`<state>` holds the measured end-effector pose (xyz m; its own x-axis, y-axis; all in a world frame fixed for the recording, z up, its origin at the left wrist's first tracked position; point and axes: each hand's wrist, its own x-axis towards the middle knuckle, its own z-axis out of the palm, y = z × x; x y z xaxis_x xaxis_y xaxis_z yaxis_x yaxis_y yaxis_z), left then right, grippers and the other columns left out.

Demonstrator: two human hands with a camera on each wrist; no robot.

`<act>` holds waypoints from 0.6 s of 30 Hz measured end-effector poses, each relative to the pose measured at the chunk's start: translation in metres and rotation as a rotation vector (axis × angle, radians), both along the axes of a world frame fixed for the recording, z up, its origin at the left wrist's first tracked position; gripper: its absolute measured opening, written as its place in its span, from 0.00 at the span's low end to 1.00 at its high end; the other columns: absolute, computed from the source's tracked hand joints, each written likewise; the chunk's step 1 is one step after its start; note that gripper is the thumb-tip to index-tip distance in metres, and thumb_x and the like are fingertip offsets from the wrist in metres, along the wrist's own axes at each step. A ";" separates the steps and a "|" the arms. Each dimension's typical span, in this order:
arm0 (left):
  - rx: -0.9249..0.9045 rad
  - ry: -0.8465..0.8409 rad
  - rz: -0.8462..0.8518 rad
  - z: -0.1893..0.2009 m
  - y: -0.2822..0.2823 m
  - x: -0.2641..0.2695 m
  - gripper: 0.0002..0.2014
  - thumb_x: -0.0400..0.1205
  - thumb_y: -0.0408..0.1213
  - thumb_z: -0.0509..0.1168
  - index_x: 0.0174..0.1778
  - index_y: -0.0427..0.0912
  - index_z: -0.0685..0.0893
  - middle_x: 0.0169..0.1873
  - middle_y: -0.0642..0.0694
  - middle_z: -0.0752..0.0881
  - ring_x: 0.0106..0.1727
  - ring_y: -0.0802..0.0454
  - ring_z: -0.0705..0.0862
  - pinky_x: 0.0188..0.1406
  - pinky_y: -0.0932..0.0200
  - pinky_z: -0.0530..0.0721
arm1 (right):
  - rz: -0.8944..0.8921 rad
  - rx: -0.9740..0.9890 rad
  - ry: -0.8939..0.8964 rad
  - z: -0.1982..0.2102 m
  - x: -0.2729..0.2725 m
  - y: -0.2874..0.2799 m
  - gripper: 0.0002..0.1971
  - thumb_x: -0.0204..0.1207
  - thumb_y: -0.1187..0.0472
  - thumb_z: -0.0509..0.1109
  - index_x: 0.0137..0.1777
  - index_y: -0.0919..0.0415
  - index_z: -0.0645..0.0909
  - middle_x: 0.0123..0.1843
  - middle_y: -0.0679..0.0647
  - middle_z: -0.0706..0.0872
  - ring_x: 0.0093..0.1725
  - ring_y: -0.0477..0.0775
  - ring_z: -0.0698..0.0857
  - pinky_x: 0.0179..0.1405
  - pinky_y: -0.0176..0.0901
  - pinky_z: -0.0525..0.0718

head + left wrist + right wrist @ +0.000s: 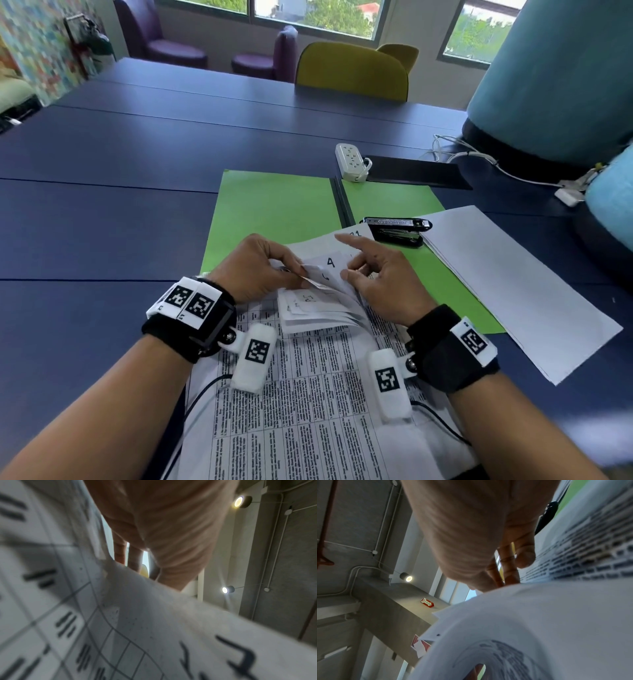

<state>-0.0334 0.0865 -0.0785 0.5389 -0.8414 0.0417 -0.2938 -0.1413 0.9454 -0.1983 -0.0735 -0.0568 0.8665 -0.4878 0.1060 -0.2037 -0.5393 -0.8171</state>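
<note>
A stack of printed pages [308, 394] with dense table text lies on the blue table [102, 212] in front of me. Its top corners are lifted and fanned [318, 301]; one bears a handwritten "4" [330, 262]. My left hand [291, 272] pinches a few lifted corners between thumb and fingers. My right hand [352, 270] holds the other side of the fan with thumb and curled fingers, index finger pointing out. The wrist views show each palm, left [163, 534] and right [471, 534], over curled paper, seen from the left [154, 628] and the right [539, 615].
An open green folder [274, 205] lies under the pages. A black stapler [397, 230] rests on it at the right, beside a pile of blank white sheets [513, 284]. Farther back are a white power strip [351, 161], cables, a teal column [555, 75] and a yellow chair [352, 70].
</note>
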 end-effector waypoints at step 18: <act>-0.031 0.015 -0.030 -0.004 -0.001 0.001 0.08 0.67 0.27 0.83 0.32 0.44 0.94 0.40 0.49 0.94 0.46 0.50 0.91 0.51 0.66 0.85 | 0.098 -0.445 0.239 0.019 0.009 -0.005 0.12 0.79 0.54 0.72 0.61 0.40 0.85 0.45 0.38 0.85 0.39 0.38 0.82 0.50 0.46 0.87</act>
